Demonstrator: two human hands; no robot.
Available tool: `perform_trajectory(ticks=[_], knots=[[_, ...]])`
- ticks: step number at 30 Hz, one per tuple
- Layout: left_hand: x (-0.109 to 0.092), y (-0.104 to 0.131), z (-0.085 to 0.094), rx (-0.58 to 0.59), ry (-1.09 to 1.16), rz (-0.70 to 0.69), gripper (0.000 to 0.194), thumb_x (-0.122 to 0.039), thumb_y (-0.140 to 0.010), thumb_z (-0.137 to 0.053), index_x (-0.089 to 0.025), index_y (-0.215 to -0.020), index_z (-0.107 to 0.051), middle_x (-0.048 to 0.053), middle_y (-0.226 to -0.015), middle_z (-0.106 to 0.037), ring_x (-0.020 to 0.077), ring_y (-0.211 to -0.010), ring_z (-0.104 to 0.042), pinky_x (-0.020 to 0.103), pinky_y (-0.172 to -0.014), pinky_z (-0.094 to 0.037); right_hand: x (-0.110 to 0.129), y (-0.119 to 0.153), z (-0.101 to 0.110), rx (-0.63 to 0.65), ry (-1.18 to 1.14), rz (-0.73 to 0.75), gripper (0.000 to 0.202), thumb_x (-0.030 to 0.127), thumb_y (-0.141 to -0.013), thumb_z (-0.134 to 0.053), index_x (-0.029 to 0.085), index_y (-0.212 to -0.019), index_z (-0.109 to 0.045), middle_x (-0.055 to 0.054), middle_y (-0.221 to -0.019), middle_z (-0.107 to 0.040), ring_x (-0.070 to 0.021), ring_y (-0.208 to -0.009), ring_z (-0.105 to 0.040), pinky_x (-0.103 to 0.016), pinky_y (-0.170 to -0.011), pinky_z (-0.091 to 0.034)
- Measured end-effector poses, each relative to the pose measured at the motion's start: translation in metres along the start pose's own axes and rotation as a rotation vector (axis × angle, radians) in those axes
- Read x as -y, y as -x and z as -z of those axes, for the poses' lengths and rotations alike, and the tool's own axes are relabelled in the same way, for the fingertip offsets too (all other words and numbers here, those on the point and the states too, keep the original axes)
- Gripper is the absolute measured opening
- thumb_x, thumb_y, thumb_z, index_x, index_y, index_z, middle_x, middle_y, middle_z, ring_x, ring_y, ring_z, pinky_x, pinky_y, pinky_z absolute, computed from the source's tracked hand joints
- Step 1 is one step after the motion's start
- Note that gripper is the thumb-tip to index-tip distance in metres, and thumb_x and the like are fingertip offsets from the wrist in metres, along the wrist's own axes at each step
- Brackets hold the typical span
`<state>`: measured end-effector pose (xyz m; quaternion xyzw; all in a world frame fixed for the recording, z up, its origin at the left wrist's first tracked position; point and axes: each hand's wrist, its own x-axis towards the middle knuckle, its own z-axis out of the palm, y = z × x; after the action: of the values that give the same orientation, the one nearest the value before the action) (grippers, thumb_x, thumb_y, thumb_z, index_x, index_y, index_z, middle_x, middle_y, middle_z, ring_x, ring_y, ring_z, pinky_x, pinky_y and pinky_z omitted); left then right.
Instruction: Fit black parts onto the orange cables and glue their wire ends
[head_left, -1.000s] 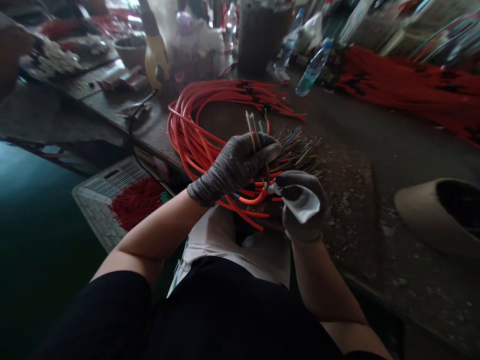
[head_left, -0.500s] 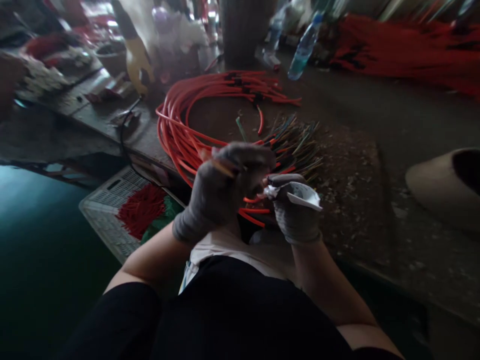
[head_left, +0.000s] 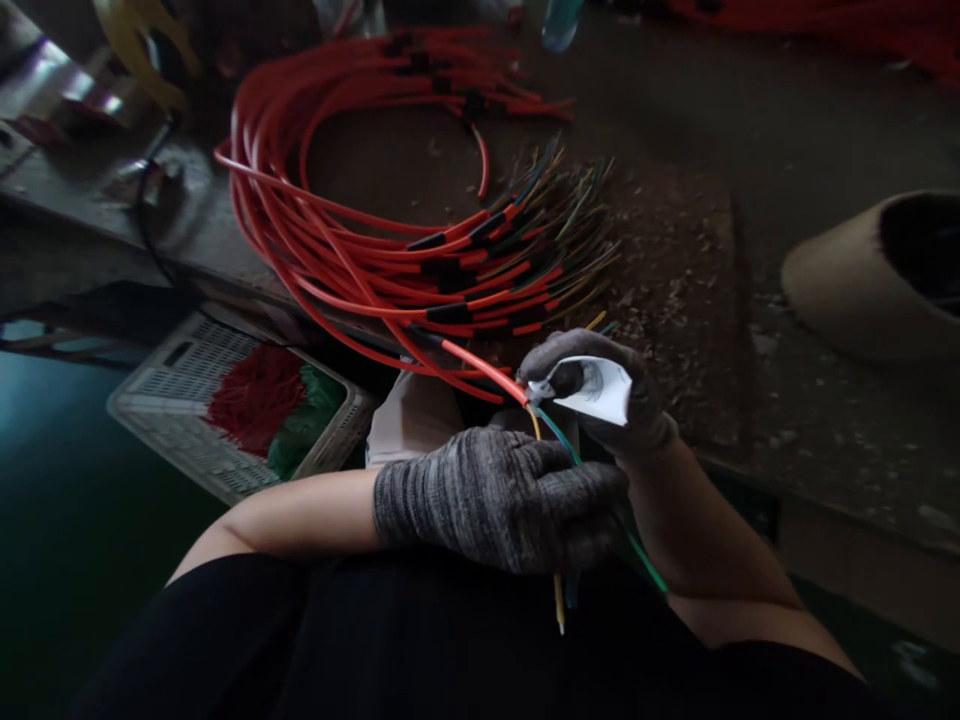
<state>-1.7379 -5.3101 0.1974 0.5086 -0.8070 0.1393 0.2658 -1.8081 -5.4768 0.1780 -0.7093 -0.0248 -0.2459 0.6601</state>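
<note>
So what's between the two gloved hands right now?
In the head view, thin inner wires, yellow and green among them, run from the orange cable end at the right hand down into the left hand.

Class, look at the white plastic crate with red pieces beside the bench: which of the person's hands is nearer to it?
Left. The left hand lies low over the lap, closer to the crate; the right hand sits farther right, at the bench edge.

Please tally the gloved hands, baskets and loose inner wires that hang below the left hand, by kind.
Gloved hands: 2, left hand and right hand
Inner wires below the left hand: 3, yellow wire, blue wire, green wire
Plastic basket: 1
Total: 6
</note>
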Motion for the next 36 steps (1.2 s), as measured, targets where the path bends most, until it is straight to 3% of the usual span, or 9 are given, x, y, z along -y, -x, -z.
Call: perform_trajectory(ticks=[6, 11, 15, 17, 19, 22, 26, 30, 36], knots=[[-0.001, -0.004, 0.004, 0.011, -0.051, -0.062, 0.017, -0.021, -0.092, -0.059, -0.02, -0.101, -0.074, 0.007, -0.099, -0.077, 0.0139, -0.069, -0.067, 0.025, -0.053, -0.051, 0.008, -0.019, 0.009, 0.406, 0.042, -0.058, 0.022, 0.037, -0.085, -0.074, 0.015, -0.086, -0.074, -0.005, -0.078, -0.072, -0.014, -0.066, -0.067, -0.024, -0.061, -0.055], [-0.003, 0.004, 0.002, -0.026, -0.018, 0.023, 0.021, -0.029, -0.095, -0.056, -0.02, -0.105, -0.072, 0.007, -0.109, -0.077, 0.0101, -0.057, -0.059, 0.024, -0.046, -0.046, -0.011, -0.008, 0.013, 0.188, 0.009, -0.064, 0.016, 0.033, -0.082, -0.078, 0.017, -0.085, -0.075, -0.004, -0.078, -0.072, -0.0146, -0.067, -0.067, -0.025, -0.06, -0.055], [0.019, 0.001, 0.014, -0.08, -0.076, -0.009, 0.026, -0.029, -0.097, -0.056, -0.025, -0.119, -0.069, 0.007, -0.126, -0.073, 0.0135, -0.088, -0.068, 0.024, -0.07, -0.057, -0.02, 0.01, 0.018, -0.154, 0.075, 0.038, 0.017, 0.041, -0.081, -0.079, 0.024, -0.083, -0.076, -0.002, -0.089, -0.074, -0.0185, -0.09, -0.07, -0.031, -0.076, -0.059], [0.031, -0.004, 0.021, -0.106, -0.103, 0.046, 0.03, -0.026, -0.098, -0.056, -0.026, -0.126, -0.066, 0.007, -0.13, -0.071, 0.0154, -0.104, -0.066, 0.028, -0.084, -0.057, -0.016, 0.014, 0.024, -0.204, 0.072, 0.078, 0.029, 0.055, -0.081, -0.074, 0.028, -0.071, -0.073, -0.001, -0.08, -0.072, -0.0215, -0.096, -0.07, -0.035, -0.08, -0.06], [0.036, -0.008, 0.022, -0.12, -0.114, 0.086, 0.032, -0.025, -0.098, -0.056, -0.026, -0.128, -0.065, 0.007, -0.131, -0.07, 0.016, -0.108, -0.065, 0.03, -0.088, -0.056, -0.008, 0.014, 0.028, -0.188, 0.059, 0.103, 0.038, 0.062, -0.082, -0.07, 0.028, -0.063, -0.069, -0.002, -0.072, -0.068, -0.0237, -0.092, -0.069, -0.039, -0.076, -0.06], [0.025, -0.006, 0.014, -0.114, -0.123, -0.012, 0.031, -0.028, -0.096, -0.058, -0.027, -0.126, -0.067, 0.006, -0.131, -0.071, 0.0137, -0.093, -0.067, 0.025, -0.072, -0.056, 0.002, 0.011, 0.028, -0.284, 0.061, 0.01, 0.026, 0.051, -0.088, -0.069, 0.027, -0.08, -0.076, -0.003, -0.079, -0.072, -0.0178, -0.067, -0.066, -0.031, -0.055, -0.055], [-0.002, 0.003, -0.002, -0.044, -0.057, -0.016, 0.029, -0.035, -0.095, -0.056, -0.024, -0.117, -0.072, 0.008, -0.127, -0.073, 0.0095, -0.066, -0.062, 0.021, -0.048, -0.046, 0.008, 0.012, 0.018, -0.136, 0.043, -0.154, 0.021, 0.041, -0.084, -0.077, 0.023, -0.094, -0.077, -0.004, -0.087, -0.075, -0.0142, -0.065, -0.067, -0.025, -0.053, -0.053], [-0.012, 0.006, -0.009, -0.033, -0.002, -0.036, 0.026, -0.033, -0.093, -0.059, -0.026, -0.113, -0.073, 0.007, -0.129, -0.071, 0.0101, -0.066, -0.063, 0.022, -0.046, -0.045, 0.005, 0.017, 0.01, -0.091, 0.105, -0.043, 0.014, 0.034, -0.08, -0.082, 0.023, -0.085, -0.076, -0.003, -0.086, -0.074, -0.0167, -0.081, -0.07, -0.028, -0.073, -0.059], [-0.01, 0.003, -0.012, -0.079, 0.019, -0.036, 0.024, -0.037, -0.096, -0.057, -0.027, -0.108, -0.074, 0.007, -0.121, -0.074, 0.0091, -0.059, -0.059, 0.026, -0.045, -0.044, 0.005, 0.008, 0.005, 0.042, 0.158, -0.012, 0.016, 0.037, -0.08, -0.082, 0.023, -0.086, -0.075, -0.004, -0.083, -0.072, -0.0204, -0.081, -0.068, -0.035, -0.074, -0.058]])
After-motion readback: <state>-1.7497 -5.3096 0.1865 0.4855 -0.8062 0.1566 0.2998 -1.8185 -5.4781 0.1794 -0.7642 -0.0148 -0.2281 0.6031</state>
